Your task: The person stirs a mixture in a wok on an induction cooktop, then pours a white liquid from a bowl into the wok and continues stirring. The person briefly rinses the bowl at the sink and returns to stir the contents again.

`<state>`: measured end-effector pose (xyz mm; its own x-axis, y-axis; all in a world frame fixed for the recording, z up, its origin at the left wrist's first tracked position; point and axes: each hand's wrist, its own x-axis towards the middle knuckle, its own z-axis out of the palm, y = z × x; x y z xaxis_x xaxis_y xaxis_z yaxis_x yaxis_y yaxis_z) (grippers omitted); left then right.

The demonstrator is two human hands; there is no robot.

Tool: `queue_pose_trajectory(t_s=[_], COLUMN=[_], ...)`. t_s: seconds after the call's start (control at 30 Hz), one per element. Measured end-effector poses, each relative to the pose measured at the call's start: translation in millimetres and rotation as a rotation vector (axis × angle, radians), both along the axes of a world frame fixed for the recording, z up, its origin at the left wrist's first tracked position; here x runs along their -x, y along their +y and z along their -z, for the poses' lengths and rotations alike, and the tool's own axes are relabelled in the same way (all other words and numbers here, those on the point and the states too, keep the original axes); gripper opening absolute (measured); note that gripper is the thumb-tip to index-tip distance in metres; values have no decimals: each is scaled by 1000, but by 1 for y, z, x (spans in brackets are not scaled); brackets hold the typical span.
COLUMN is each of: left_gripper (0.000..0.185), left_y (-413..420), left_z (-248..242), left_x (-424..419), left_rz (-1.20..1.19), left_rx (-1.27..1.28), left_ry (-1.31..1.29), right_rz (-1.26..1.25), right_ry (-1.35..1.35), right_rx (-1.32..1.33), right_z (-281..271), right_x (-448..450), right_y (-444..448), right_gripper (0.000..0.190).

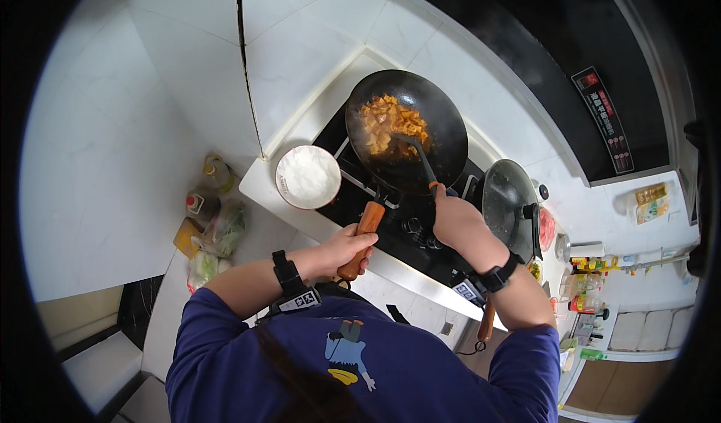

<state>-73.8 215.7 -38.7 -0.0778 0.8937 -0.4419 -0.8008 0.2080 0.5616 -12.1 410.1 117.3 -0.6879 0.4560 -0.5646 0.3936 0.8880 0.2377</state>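
Observation:
My left hand (356,249) is closed around the wooden handle (370,218) of a black wok (445,113) on the stove. In the wok lie browned, sauce-coated chunks of food (388,122), perhaps tofu, with steam over them. My right hand (463,220) grips a dark spatula (423,158) with an orange band; its head rests among the chunks. Left of the wok stands a white bowl (308,177) of white powder or paste.
A second pan (510,203) under a glass lid stands right of the wok, its wooden handle (486,321) jutting toward me. Bottles (588,303) line the right counter. A range hood (541,57) hangs above. Bagged vegetables (225,226) and jugs (203,204) sit on the floor at left.

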Motion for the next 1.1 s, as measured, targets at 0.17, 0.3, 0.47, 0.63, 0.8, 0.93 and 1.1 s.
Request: queue_pose_trajectory(t_s=[0.17, 0.3, 0.47, 0.63, 0.8, 0.93, 1.1], left_gripper=[26, 26, 26, 27, 27, 27, 28], left_y=[0, -4, -8, -9, -10, -9, -10], left_z=[-2, -6, -10, -13, -11, -10, -8], left_x=[-2, -1, 2, 4, 3, 2, 1], left_rz=[-16, -25, -21, -10, -12, -13, -20], left_rx=[36, 67, 65, 63, 72, 81, 73], left_ry=[33, 53, 55, 51, 41, 69, 72], right_rz=[-3, 8, 267, -115, -119, 70, 171], right_ry=[184, 197, -3, -226, -43, 30, 188], right_rx=[-58, 139, 307, 66, 182, 200, 214], right_z=[13, -44, -129, -136, -94, -51, -41], right_x=[22, 37, 16, -11, 6, 35, 54], right_y=[17, 53, 51, 17, 0, -7, 15], right_gripper=[57, 51, 52, 53, 44, 33, 20])
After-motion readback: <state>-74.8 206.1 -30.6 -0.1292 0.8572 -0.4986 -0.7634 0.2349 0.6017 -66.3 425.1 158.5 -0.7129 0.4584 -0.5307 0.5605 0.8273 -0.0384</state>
